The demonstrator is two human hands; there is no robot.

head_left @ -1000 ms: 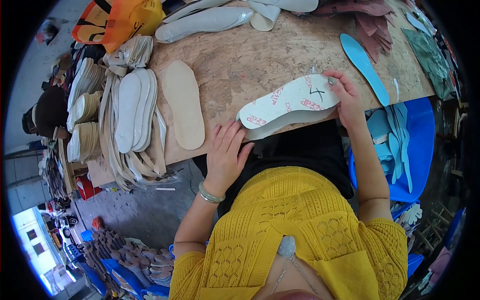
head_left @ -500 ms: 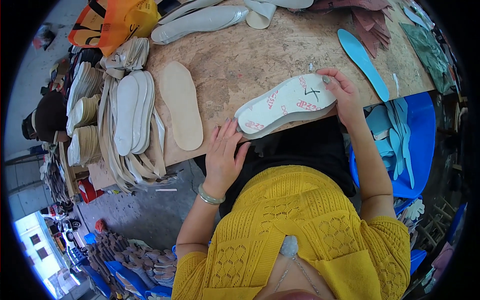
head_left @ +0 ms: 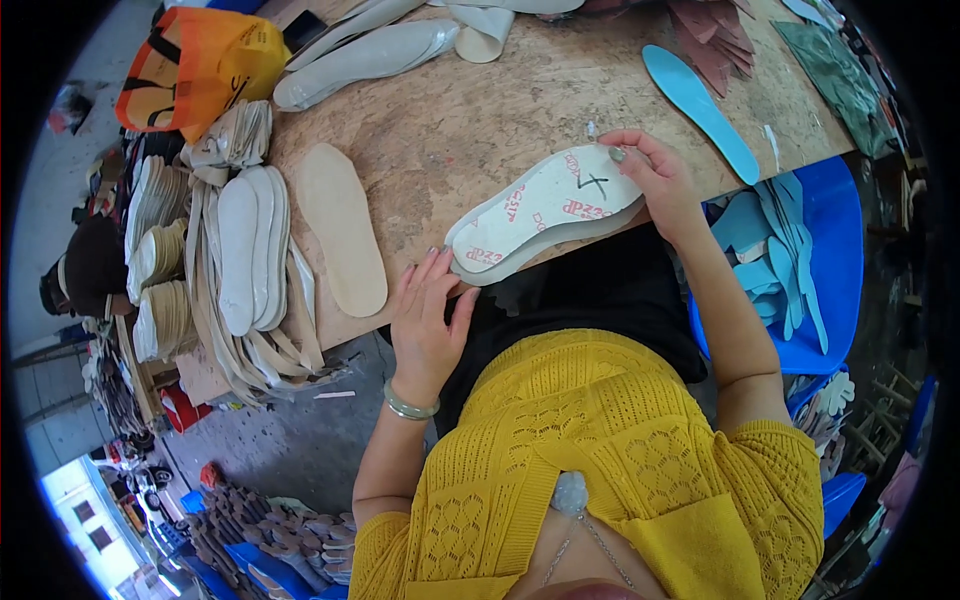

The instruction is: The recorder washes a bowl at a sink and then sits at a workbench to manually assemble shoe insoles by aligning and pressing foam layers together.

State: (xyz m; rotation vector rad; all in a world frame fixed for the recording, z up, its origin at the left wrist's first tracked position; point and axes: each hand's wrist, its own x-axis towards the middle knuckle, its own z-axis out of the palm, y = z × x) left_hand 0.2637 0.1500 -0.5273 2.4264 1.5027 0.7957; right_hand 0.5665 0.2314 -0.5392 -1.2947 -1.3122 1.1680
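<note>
A white insole [head_left: 545,215] with red print and a dark handwritten mark lies slantwise near the table's front edge. Its toe end is gripped by my right hand [head_left: 660,190], thumb on top and fingers around the far rim. At the heel end, the stretched fingertips of my left hand [head_left: 428,325] rest against the edge, with the thumb held apart. Just left of that hand lies a flat beige insole [head_left: 342,230]. Beneath the white insole a paler layer shows along its near side; how the two are joined cannot be seen.
Stacked white insoles [head_left: 252,245] and beige strips crowd the wooden table's [head_left: 440,120] left end, beside an orange bag [head_left: 205,70]. A blue insole [head_left: 700,110] lies at the right. A blue tub [head_left: 835,270] of blue pieces stands by my right arm.
The whole view has shifted slightly, with table things appearing further left. My right hand keeps its grip on the insole, and my left fingers stay at its heel end.
</note>
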